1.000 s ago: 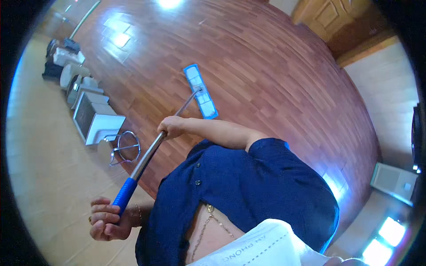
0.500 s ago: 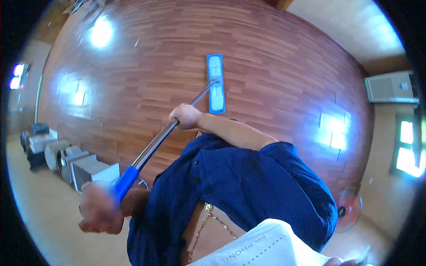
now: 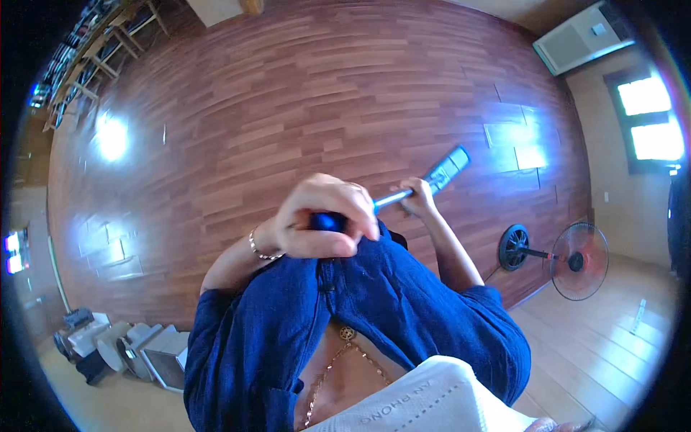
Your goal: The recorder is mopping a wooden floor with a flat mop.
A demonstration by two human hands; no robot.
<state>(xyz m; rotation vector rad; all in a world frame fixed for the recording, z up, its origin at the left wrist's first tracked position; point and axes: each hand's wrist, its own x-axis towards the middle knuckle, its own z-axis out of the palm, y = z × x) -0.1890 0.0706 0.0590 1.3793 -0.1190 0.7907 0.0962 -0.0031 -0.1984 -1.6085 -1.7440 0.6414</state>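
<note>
A flat mop slants across the view in front of my body. My left hand (image 3: 324, 216), with a bracelet at its wrist, is wrapped round the blue grip (image 3: 329, 221) at the pole's top end, close to the camera. Further down, my right hand (image 3: 417, 197) is closed round the metal pole (image 3: 391, 199). Past the right hand, the blue rectangular mop head (image 3: 448, 167) is over the wood-plank floor (image 3: 288, 108), tilted toward the upper right. Whether its whole pad touches the floor I cannot tell.
A standing fan (image 3: 578, 261) with a round black base is at the right. Near the right wall is a white boxy appliance (image 3: 579, 39). Several grey and white boxy items (image 3: 137, 349) line the lower left. Wooden furniture legs (image 3: 108, 65) show at the far left.
The mop head has swung right and nearer to me. My left hand has come from the lower left to the middle with the grip, and my right hand has shifted right.
</note>
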